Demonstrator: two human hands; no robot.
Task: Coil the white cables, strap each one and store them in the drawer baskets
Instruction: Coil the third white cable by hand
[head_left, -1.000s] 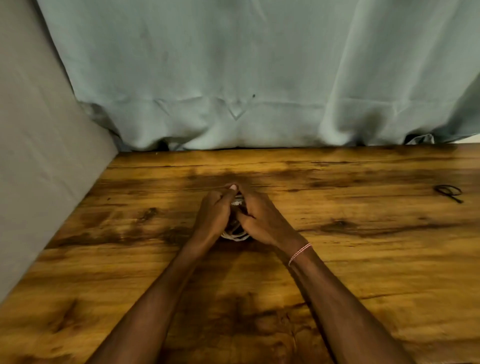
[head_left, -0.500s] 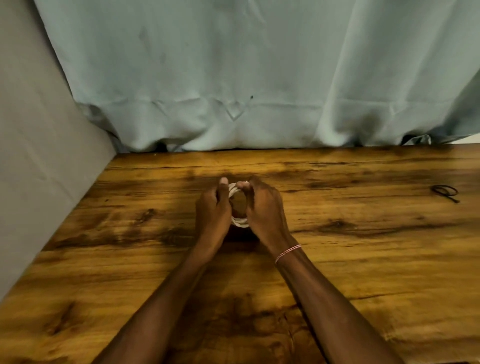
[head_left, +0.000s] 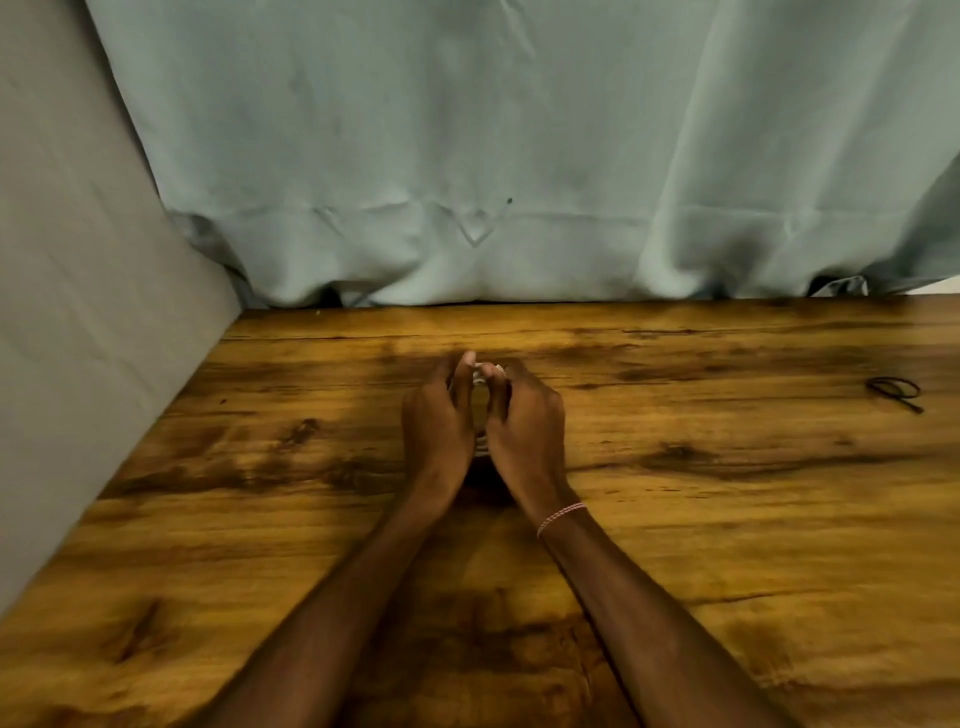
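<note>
We see the left hand (head_left: 436, 431) and the right hand (head_left: 527, 431) close together above the brown wooden tabletop (head_left: 727, 519), both gripping the small coiled white cable (head_left: 481, 445) between them. A thin black strap loop (head_left: 896, 392) lies well apart, at the right.

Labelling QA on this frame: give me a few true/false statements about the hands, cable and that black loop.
1. The left hand and right hand both grip the white cable coil. True.
2. The black loop lies under the left hand. False: it lies alone on the wooden table, far to the right.
3. A drawer basket stands on the table. False: none is in view.
4. A thread bracelet circles the right wrist. True.
</note>
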